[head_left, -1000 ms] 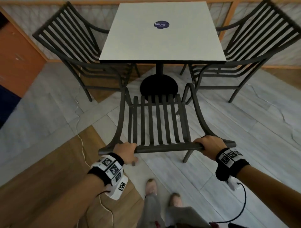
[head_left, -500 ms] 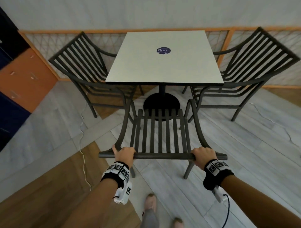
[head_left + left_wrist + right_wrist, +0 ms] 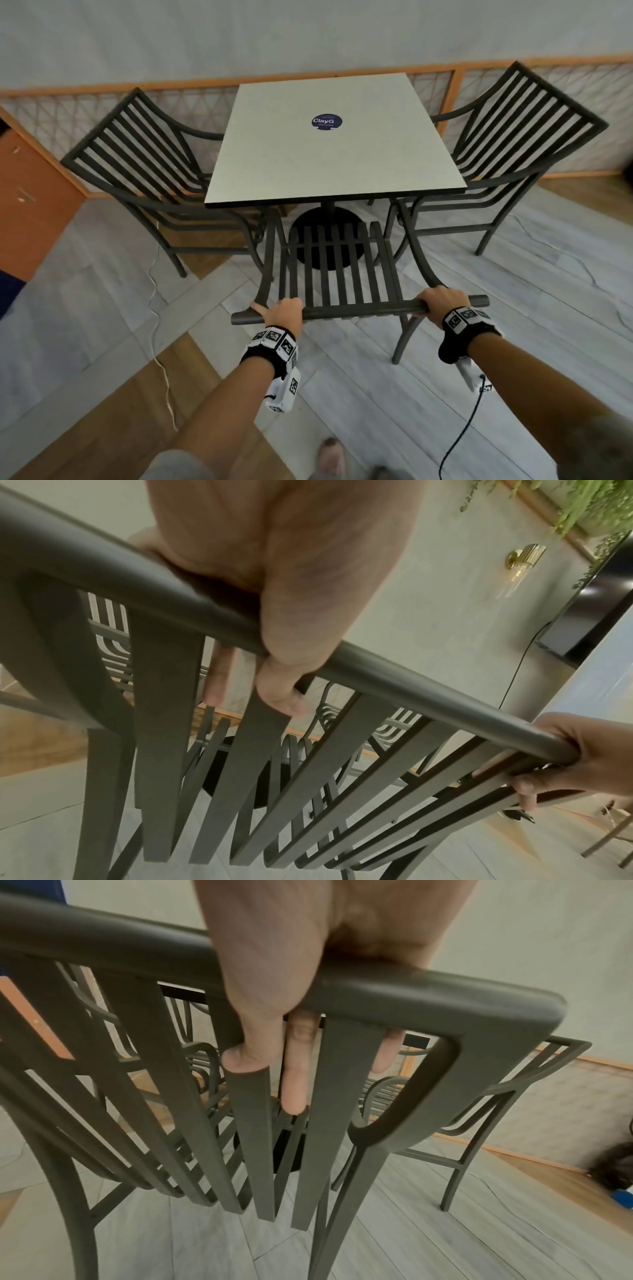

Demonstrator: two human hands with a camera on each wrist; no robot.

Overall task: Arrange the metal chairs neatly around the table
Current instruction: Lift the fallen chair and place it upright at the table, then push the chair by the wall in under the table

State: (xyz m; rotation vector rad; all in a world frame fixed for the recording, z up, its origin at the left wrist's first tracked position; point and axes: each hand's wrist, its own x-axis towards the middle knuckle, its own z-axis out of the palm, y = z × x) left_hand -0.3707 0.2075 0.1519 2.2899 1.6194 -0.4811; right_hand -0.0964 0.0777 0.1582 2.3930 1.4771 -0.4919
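Chairs are what this job is turning on, and the near chair (image 3: 337,274) is sitting at six o'clock of the table (image 3: 334,150), its front edge reaching just under the tabletop's near edge; the left hand (image 3: 284,310) is curling around the top rail (image 3: 359,310) toward its nine o'clock end, thumb showing in the left wrist view pressing on a back slat (image 3: 263,750), while the right hand (image 3: 436,305) is wrapping the same rail toward the three o'clock end, fingers (image 3: 296,1069) hanging down between the slats; both grips are closed firmly on the rail.

Two other chairs are standing at the table, the left chair (image 3: 137,161) at nine o'clock and the right chair (image 3: 513,137) at three o'clock, each angled rather than square.

Risks, as I am judging them: the near chair's armrests are passing close to the front legs of both side chairs, so a further push is likely to be knocking metal on metal and shifting those chairs; the arms may also be catching the tabletop's edge if they are sitting too high; uneven pressure from the two hands would be skewing the chair off centre; fingers threading through the slats could be getting pinched; a white cable (image 3: 161,342) is trailing on the floor at seven o'clock, near the person's feet, inviting a snag.
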